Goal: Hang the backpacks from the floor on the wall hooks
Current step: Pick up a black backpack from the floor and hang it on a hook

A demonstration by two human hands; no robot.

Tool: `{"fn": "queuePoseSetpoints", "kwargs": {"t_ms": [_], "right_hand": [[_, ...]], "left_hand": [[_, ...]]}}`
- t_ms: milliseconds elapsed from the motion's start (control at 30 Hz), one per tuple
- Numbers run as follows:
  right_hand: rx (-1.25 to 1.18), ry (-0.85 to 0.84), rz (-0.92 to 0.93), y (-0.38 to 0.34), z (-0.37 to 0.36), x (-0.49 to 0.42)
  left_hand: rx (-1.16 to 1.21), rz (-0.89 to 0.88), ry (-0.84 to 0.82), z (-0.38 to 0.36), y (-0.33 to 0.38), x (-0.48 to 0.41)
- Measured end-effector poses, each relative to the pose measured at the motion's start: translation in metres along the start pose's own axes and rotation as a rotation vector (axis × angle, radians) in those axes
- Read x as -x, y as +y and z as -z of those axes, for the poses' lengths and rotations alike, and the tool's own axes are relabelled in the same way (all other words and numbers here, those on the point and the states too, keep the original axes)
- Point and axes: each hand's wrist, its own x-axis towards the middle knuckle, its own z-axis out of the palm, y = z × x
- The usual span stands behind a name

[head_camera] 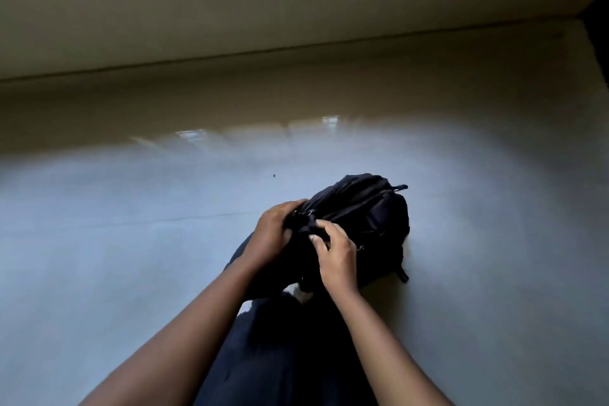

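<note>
A dark navy backpack (369, 224) lies on its side on the pale tiled floor (131, 241), a little right of centre. My left hand (273, 234) grips the near top end of the backpack, fingers curled over the fabric by a metal zip pull. My right hand (336, 260) holds the same end from the right, its fingers curled into the dark fabric there. A strap end sticks out at the backpack's lower right. No wall hooks appear in this view.
A plain beige wall (296, 10) meets the floor along a dark seam across the upper frame. A dark opening or edge (596, 26) stands at the far right. My dark trouser legs (280, 356) fill the bottom centre.
</note>
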Motion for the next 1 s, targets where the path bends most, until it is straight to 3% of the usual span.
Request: {"fn": "queuePoseSetpoints", "kwargs": {"t_ms": [333, 633, 1000], "right_hand": [[0.159, -0.486, 0.327, -0.183, -0.100, 0.113], [0.384, -0.713, 0.712, -0.333, -0.322, 0.184], [0.468, -0.946, 1.000, -0.479, -0.563, 0.254]], "left_hand": [[0.377, 0.355, 0.506, 0.193, -0.031, 0.208], [0.574, 0.519, 0.907, 0.366, -0.176, 0.340], [0.519, 0.722, 1.161, 0.534, -0.336, 0.445]]}}
